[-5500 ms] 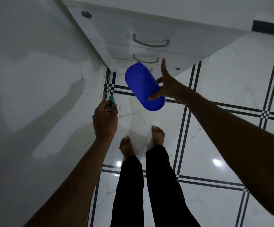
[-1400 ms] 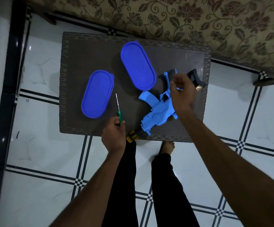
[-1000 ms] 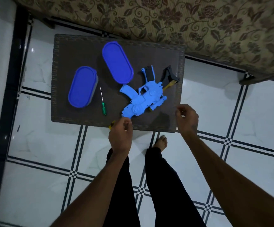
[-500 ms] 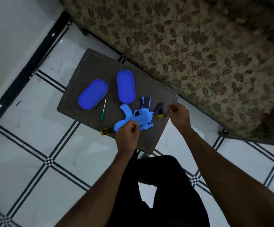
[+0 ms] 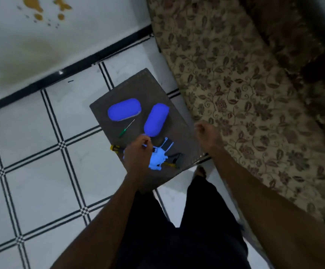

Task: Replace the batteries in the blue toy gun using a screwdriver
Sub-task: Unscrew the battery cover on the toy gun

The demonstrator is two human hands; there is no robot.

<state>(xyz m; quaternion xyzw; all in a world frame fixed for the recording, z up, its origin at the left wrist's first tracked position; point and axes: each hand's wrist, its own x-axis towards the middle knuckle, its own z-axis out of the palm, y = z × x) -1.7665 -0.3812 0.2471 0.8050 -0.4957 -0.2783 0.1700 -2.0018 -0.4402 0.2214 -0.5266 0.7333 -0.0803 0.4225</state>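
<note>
Your left hand (image 5: 138, 152) is over the near end of the small dark table (image 5: 138, 86). Its fingers are curled, and they seem to sit on the blue toy gun (image 5: 158, 159), but the picture is blurry, so you cannot tell if they really grip it.

The green screwdriver (image 5: 126, 128) lies on the table just left of and past that hand. Its thin tip points away from you toward the sofa side, and its green handle points back toward the floor. Your left hand is the closer one to it.

The toy gun lies just right of your left hand, near the table's front corner. Two blue oval boxes (image 5: 123, 109) sit farther back.

Your right hand (image 5: 206, 135) hangs above the table's right edge, by the flowery sofa (image 5: 254, 84). Its fingers are loosely curled and hold nothing.

I think the next job is to grab the screwdriver.
</note>
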